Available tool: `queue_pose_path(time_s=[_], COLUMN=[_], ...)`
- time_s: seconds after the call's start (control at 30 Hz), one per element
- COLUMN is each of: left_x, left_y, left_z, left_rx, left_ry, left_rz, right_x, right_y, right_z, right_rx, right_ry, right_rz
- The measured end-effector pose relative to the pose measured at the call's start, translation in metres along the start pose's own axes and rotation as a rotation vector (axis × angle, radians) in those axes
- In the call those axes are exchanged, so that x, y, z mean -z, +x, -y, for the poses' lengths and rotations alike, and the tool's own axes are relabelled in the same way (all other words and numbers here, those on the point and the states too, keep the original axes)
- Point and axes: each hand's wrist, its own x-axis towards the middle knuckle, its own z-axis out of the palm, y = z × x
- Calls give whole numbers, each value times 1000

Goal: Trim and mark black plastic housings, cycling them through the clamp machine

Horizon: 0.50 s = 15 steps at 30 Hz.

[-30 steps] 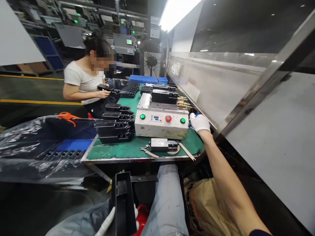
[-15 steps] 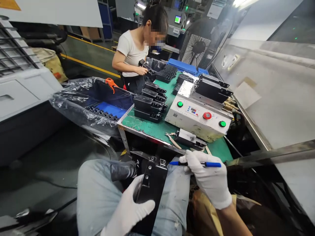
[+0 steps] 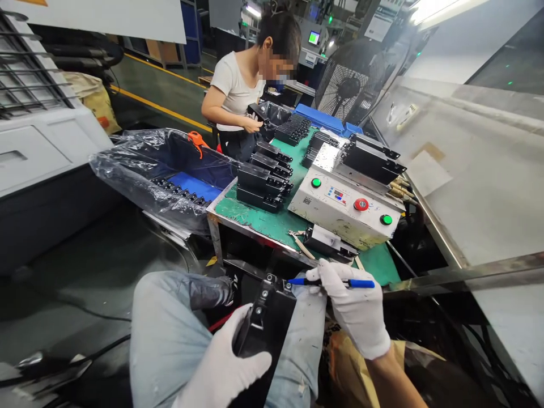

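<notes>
My left hand, in a white glove, is wrapped round a long black part held tilted above my lap. Metal screws show at the far end of the part. A blue pen is pinched in my gloved right hand, and its tip lies at the screw on the part's far right corner. Whether the tip touches the screw I cannot tell.
A green-topped table bears stacked black parts, pliers and a control box with buttons. At left stands a plastic-lined bin with an orange tool on its rim. Beyond, a person holds another black part.
The view has shifted slightly. The black part has moved a little to the right in my left hand, and the pen tip is now closer to its corner screw.
</notes>
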Motion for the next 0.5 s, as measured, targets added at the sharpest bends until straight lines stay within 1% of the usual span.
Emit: queue_pose_path(time_s=[0.07,0.13,0.2,0.3,0.4,0.5], left_x=[0,-1,-2,-3,-2,-2], left_y=[-1,-2,-4,-6,-7,-6], left_z=[-3,-5,-6,-7,-7,-7], left_rx=[17,25,41,53,42,37], left_ry=[66,128,161,158,158,146], left_rz=[62,81,65,28,3,8], right_x=[-7,-14,-18,-20,-17,-15], right_y=[-1,-1,-1,2,2,-4], right_z=[1,-1,-5,-8,-5,1], right_rx=[-14,-50,-66,-33,-1,32], right_ry=[28,38,30,-10,-24,-24], right_rz=[18,51,81,97,83,120])
